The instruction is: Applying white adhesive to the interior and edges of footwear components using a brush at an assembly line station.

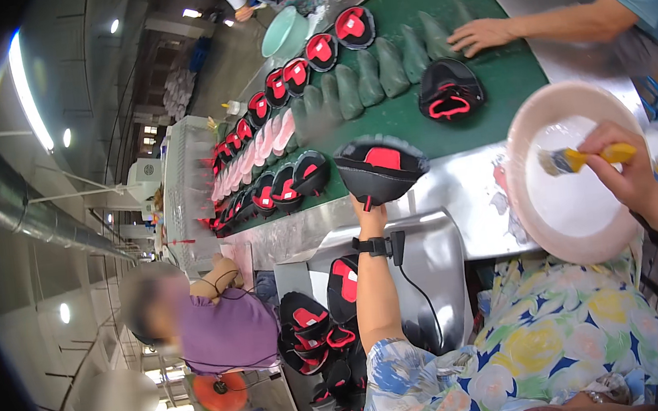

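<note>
My left hand holds up a black shoe upper with a red lining patch. Most of its fingers are hidden behind the upper. A yellow-handled brush is gripped in my right hand, its bristles over a wide, pale pink basin. White liquid lies in that basin. Beyond the raised upper, another black upper with a red opening rests on the green conveyor belt.
Dark green shoe lasts, pink insoles and rows of uppers line the belt. A co-worker's hand touches the far right side. A person in purple works at left. More uppers are piled below my left arm.
</note>
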A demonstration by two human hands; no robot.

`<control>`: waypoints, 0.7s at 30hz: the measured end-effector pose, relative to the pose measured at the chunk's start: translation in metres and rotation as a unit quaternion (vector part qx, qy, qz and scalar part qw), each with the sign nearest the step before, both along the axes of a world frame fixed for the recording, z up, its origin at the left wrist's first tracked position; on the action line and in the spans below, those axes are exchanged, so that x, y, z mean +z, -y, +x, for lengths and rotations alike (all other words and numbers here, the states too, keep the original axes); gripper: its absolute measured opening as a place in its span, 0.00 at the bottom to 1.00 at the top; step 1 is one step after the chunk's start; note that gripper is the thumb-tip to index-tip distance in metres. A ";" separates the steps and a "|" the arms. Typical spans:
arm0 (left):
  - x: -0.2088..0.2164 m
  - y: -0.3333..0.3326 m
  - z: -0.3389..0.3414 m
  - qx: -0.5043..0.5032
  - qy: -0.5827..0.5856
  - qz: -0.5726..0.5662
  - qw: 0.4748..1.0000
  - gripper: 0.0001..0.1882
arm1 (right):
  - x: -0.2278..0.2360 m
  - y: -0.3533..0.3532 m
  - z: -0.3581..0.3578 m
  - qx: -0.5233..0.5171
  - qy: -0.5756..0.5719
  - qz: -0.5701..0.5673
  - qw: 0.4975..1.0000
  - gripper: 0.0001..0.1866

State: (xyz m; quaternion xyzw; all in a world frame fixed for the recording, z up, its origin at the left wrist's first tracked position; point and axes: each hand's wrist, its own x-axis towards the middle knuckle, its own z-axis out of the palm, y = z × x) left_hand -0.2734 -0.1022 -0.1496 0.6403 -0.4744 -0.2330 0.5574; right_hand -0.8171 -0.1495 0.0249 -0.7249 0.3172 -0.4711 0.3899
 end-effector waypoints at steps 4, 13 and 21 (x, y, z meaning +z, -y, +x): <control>0.009 0.041 0.034 0.005 -0.418 0.005 0.909 0.12 | -0.010 0.000 -0.002 -0.035 -0.058 0.035 0.997 0.05; -0.033 0.080 0.157 0.082 -0.287 0.102 0.949 0.32 | -0.039 0.021 0.004 -0.099 -0.102 0.220 0.965 0.02; 0.014 0.148 0.076 0.178 0.280 -0.032 0.943 0.18 | -0.041 0.020 -0.021 -0.167 -0.204 0.241 0.934 0.04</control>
